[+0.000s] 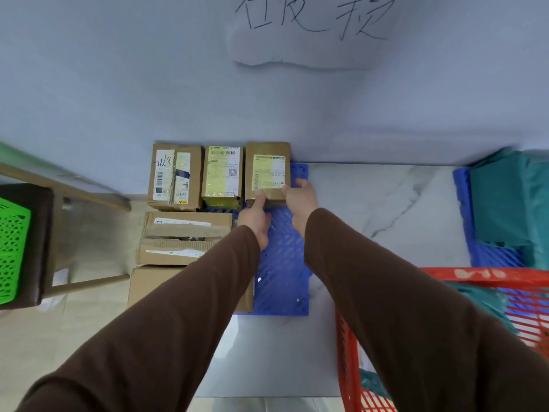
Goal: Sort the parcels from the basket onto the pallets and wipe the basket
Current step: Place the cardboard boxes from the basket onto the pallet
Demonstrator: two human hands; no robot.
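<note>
Parcels [190, 176] are filling the blue pallet [282, 281]. Both hands, left [255, 218] and right [300, 197], are gripping a box [267, 171]. The red basket [344, 352] is holding more.

On the pale blue-grey wall [267, 84], at the top of the frame right of centre, stand large black handwritten characters [315, 16], cut off by the upper edge and not surely readable. The left brown cardboard box [175, 176] in the back row bears a white label with black handwritten marks, barcodes beneath, and the small printed digits "202" near its lower edge. The middle yellow-taped cardboard box [222, 176] carries a label with a barcode, a QR code and "010". The right brown cardboard box [267, 173] has a yellow-tinted label whose print is too small to read. The red plastic basket [490, 275], lower right, shows worn white marks on its rim, illegible.
</note>
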